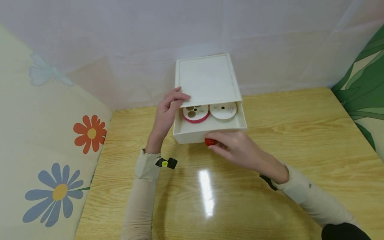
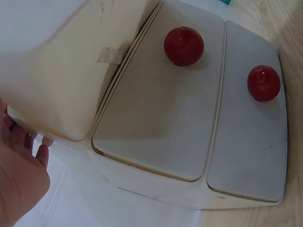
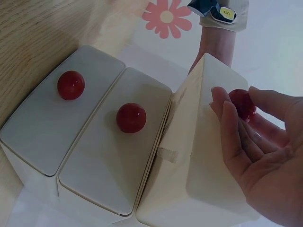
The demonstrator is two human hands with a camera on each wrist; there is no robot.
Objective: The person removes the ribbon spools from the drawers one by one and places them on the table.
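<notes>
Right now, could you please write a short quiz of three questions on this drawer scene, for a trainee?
1. True or false: the top drawer is pulled out.
2. How many spools lie in the open drawer? A) one B) two C) four
3. What does the right hand pinch?

Key:
1. True; the two lower drawers are closed.
2. B: a pink-rimmed spool and a white spool, side by side.
3. The red knob on the drawer's front, while the left hand holds the cabinet at its left side.
</notes>
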